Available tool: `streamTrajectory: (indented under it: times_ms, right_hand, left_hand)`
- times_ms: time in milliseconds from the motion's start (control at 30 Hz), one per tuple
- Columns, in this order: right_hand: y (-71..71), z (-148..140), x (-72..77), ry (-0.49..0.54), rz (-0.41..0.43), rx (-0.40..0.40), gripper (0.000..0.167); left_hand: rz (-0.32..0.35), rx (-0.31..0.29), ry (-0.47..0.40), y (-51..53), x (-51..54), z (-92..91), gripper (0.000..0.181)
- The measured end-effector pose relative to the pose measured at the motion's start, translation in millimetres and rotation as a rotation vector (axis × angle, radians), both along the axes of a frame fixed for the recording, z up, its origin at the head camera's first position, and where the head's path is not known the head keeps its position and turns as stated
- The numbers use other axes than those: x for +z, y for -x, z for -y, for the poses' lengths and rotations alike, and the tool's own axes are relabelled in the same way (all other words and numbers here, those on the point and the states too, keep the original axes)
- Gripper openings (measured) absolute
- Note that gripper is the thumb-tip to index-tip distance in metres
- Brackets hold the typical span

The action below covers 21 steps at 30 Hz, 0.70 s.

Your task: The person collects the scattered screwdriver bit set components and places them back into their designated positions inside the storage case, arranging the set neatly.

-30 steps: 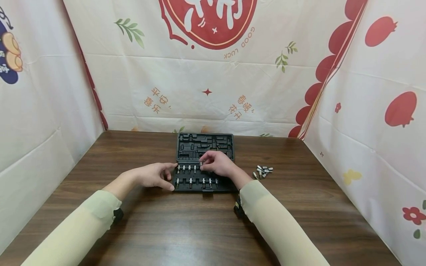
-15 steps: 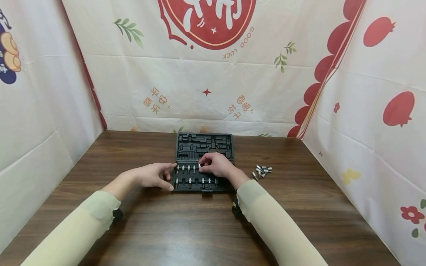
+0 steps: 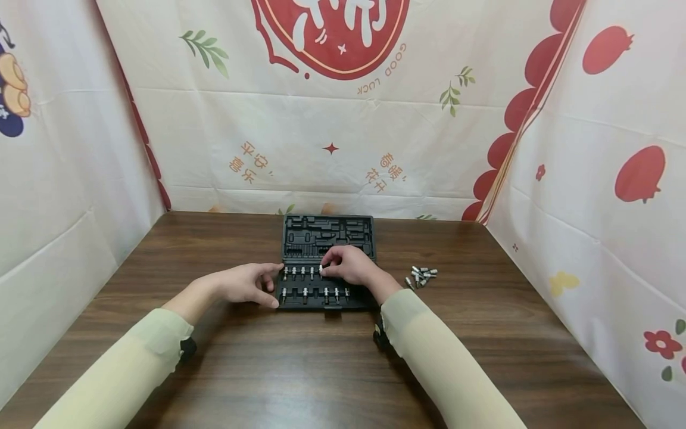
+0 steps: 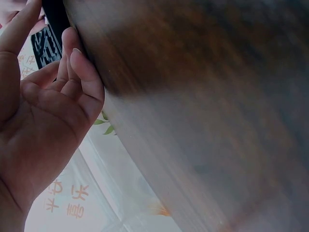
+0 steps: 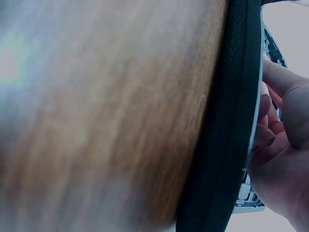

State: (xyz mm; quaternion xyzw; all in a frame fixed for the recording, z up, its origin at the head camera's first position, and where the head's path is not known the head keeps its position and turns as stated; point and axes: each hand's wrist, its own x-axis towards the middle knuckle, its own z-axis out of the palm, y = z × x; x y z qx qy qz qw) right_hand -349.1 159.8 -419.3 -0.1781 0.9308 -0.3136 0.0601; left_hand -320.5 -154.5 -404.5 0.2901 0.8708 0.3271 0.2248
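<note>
Pinching socket (image 3: 321,270), seemingly, in right hand (image 3: 349,264); touching case (image 3: 316,283) with left hand (image 3: 248,283), loosely spread. Could drop socket askew if pinched too lightly.

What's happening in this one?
A person's right hand pinches a metal socket bit at the far row of an open black socket-set case, beside four others. The left hand touches the case's left edge. Five more show in the near row, and a loose pile of socket bits lies on the wooden table right of the case.
</note>
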Motion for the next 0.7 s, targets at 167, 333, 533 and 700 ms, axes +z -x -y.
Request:
streamTrajectory:
  times_ms: [167,333,533,700]
  right_hand:
    - [1.1,-0.1,0.2,-0.001,0.006,0.001,0.014]
    - [2.9,-2.1,-0.6,0.01,0.031,0.014,0.019]
    - [5.2,-4.8,-2.0,0.034,0.048,0.016,0.019]
    - [6.5,-3.4,-0.7,0.02,0.04,0.017,0.013]
  left_hand:
    - [-0.004,0.002,-0.001,0.5,-1.0,-0.3,0.097]
    - [0.004,0.008,-0.006,0.5,-1.5,-0.4,0.097]
    - [0.015,0.009,-0.012,-0.9,-1.0,-0.7,0.098]
    - [0.012,0.008,-0.006,-0.7,0.3,-0.1,0.098]
